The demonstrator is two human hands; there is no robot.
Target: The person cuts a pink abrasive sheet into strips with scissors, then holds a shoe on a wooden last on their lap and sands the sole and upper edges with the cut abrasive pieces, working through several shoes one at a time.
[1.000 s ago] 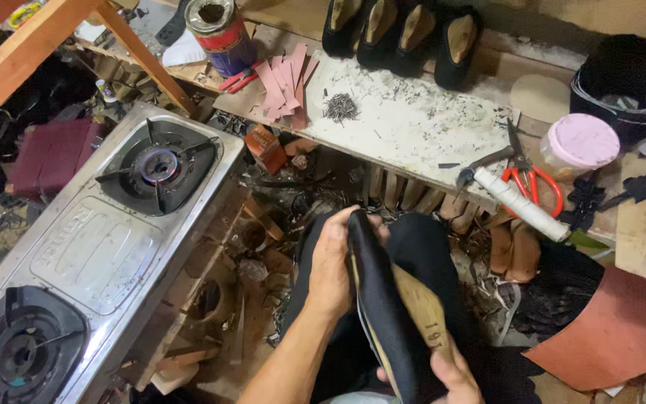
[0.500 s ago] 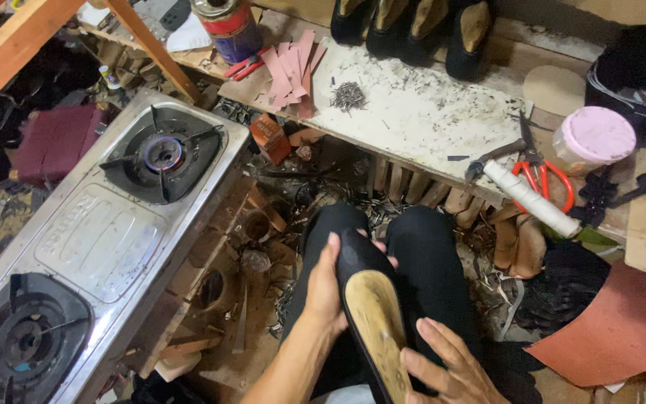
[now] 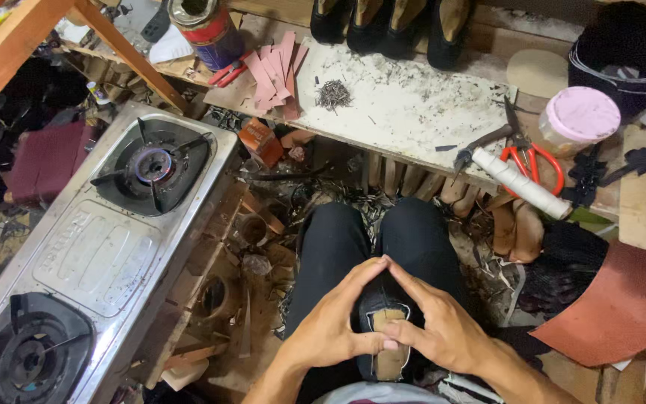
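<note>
Shoe point(image 3: 387, 329) sits clasped between left hand point(image 3: 332, 323) and right hand point(image 3: 443, 328) on lap

Dim warm light, sharp centre, dark shadowed corners, slight wide-angle bending

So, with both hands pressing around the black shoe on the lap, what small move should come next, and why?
Probably keep pressing the black upper down along the edge of the tan sole. The left hand and right hand both clasp the black shoe sole-up on the lap, thumbs beside the sole, so the hands seem to be smoothing that edge.
</note>
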